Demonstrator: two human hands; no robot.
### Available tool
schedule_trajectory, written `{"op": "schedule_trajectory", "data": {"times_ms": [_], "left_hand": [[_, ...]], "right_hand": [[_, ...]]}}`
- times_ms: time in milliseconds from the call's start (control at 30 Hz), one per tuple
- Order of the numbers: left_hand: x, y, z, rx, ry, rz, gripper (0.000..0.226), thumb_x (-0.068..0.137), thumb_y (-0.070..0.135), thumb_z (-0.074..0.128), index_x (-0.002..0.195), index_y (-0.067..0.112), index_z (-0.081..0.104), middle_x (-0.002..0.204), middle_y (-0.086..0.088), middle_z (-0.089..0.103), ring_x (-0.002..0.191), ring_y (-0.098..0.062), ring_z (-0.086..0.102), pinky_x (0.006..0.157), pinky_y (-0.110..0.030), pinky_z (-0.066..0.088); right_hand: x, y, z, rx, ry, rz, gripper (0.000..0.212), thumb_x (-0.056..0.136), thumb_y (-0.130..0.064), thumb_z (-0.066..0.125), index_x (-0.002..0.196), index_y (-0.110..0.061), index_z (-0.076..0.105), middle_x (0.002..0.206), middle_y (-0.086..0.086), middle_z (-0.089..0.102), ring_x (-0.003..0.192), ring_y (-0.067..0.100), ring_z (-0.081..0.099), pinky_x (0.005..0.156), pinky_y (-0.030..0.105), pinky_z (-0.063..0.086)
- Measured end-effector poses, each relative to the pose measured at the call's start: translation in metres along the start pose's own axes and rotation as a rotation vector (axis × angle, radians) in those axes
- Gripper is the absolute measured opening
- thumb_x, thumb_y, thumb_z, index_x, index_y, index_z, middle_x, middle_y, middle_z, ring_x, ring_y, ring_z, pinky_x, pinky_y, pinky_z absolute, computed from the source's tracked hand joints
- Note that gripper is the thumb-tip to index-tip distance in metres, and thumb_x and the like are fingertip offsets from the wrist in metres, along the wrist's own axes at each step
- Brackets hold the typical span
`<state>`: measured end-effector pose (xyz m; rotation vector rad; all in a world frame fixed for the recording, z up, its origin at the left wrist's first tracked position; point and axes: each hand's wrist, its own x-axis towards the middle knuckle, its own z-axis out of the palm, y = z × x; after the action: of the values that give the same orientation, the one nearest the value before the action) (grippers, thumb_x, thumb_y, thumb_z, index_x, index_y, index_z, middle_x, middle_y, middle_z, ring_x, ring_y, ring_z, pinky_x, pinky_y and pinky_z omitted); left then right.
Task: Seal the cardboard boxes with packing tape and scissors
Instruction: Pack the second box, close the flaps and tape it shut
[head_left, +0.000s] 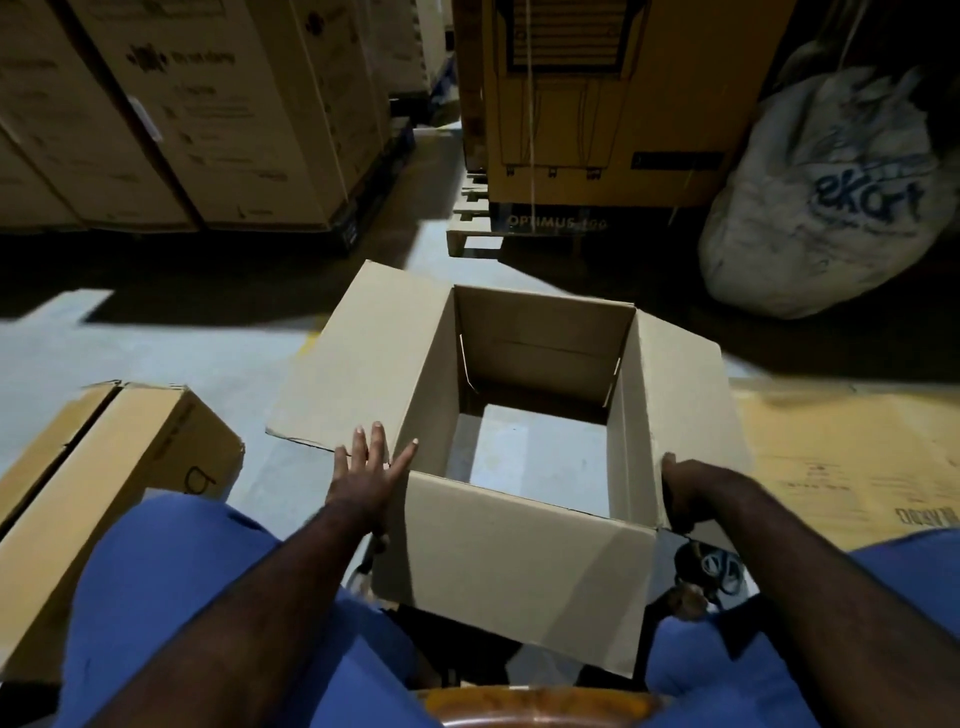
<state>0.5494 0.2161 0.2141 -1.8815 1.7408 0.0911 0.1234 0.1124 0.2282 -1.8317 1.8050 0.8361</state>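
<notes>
The box (519, 545) is in the middle of the frame, wide open, and the floor (535, 457) shows through its bottom, so I think all the taping is still to do. The left hand (363, 483) lies flat, fingers straight, by the left flap (337, 374). The right hand (691, 493) grabs the box's right side.

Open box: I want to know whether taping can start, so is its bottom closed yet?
No, the grey floor shows straight through the bottom of the box.
</notes>
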Motion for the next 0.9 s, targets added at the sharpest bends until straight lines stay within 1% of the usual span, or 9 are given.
{"op": "schedule_trajectory", "data": {"times_ms": [100,233,300,367,467,533,700,800,900], "left_hand": [[-0.001,-0.003,0.002,-0.004,0.066,0.022,0.148,0.063,0.062,0.086,0.154,0.033,-0.027,0.162,-0.031,-0.018,0.150,-0.054,-0.005,0.117,-0.064,0.018],[-0.007,-0.012,0.012,0.048,0.138,0.082,0.139,0.083,0.018,0.079,0.140,0.032,-0.047,0.160,-0.032,-0.022,0.150,-0.054,-0.005,0.120,-0.061,0.020],[-0.009,-0.015,0.021,0.058,0.232,0.114,0.132,0.087,0.005,0.067,0.133,0.031,-0.054,0.162,-0.034,-0.014,0.150,-0.055,0.003,0.117,-0.061,0.024],[-0.006,-0.016,0.027,0.041,0.269,0.107,0.142,0.077,0.019,0.082,0.146,0.031,-0.041,0.162,-0.035,-0.005,0.148,-0.057,0.010,0.114,-0.064,0.027],[0.000,-0.016,0.031,-0.012,0.234,0.132,0.154,0.053,0.043,0.095,0.155,0.032,-0.020,0.160,-0.037,0.016,0.143,-0.058,0.025,0.108,-0.066,0.035],[0.003,-0.022,0.033,-0.025,0.187,0.150,0.157,0.046,0.048,0.097,0.155,0.035,-0.015,0.161,-0.034,0.017,0.144,-0.056,0.027,0.108,-0.063,0.036],[0.006,-0.044,0.034,-0.126,0.158,0.207,0.125,0.075,0.044,0.085,0.159,0.043,-0.008,0.168,-0.016,-0.013,0.154,-0.042,-0.002,0.122,-0.049,0.018],[0.008,-0.054,0.029,-0.227,0.126,0.247,0.104,0.089,0.032,0.075,0.159,0.044,-0.001,0.169,-0.010,-0.011,0.155,-0.038,-0.001,0.122,-0.049,0.018],[0.011,-0.062,0.030,-0.273,0.090,0.270,0.095,0.095,0.024,0.070,0.159,0.042,0.003,0.170,-0.006,-0.010,0.156,-0.037,-0.001,0.122,-0.048,0.019]], "right_hand": [[-0.007,0.004,-0.004,-0.020,-0.014,-0.005,0.142,0.075,-0.023,0.091,0.155,0.000,-0.024,0.160,0.022,0.034,0.143,0.031,0.042,0.105,0.037,0.045],[-0.016,0.006,-0.003,-0.035,-0.022,-0.056,0.139,0.077,-0.022,0.089,0.155,-0.001,-0.025,0.160,0.024,0.033,0.142,0.033,0.043,0.104,0.038,0.045],[-0.016,0.002,0.009,-0.068,0.044,-0.066,0.132,0.082,-0.025,0.084,0.155,0.000,-0.023,0.163,0.029,0.018,0.145,0.038,0.039,0.110,0.042,0.043],[-0.024,-0.004,0.027,-0.171,0.175,-0.096,0.132,0.080,-0.030,0.084,0.156,-0.002,-0.020,0.163,0.034,0.004,0.145,0.046,0.032,0.114,0.051,0.038],[-0.034,-0.007,0.054,-0.283,0.306,-0.217,0.145,0.070,-0.037,0.090,0.156,-0.023,-0.027,0.161,0.036,-0.008,0.146,0.058,0.016,0.116,0.056,0.030],[-0.037,-0.005,0.066,-0.335,0.370,-0.301,0.137,0.077,-0.053,0.079,0.154,-0.028,-0.031,0.162,0.036,-0.009,0.149,0.057,0.008,0.119,0.055,0.024],[-0.034,0.007,0.075,-0.351,0.432,-0.380,0.102,0.089,-0.075,0.036,0.153,-0.029,-0.030,0.169,0.021,0.000,0.150,0.054,0.010,0.119,0.054,0.026],[-0.036,0.013,0.067,-0.335,0.369,-0.402,0.106,0.088,-0.078,0.040,0.153,-0.031,-0.029,0.170,0.015,-0.004,0.152,0.049,0.006,0.121,0.051,0.025],[-0.039,0.017,0.058,-0.248,0.269,-0.412,0.112,0.082,-0.085,0.047,0.160,-0.034,-0.014,0.171,0.006,-0.008,0.154,0.044,-0.001,0.122,0.050,0.022]]}}
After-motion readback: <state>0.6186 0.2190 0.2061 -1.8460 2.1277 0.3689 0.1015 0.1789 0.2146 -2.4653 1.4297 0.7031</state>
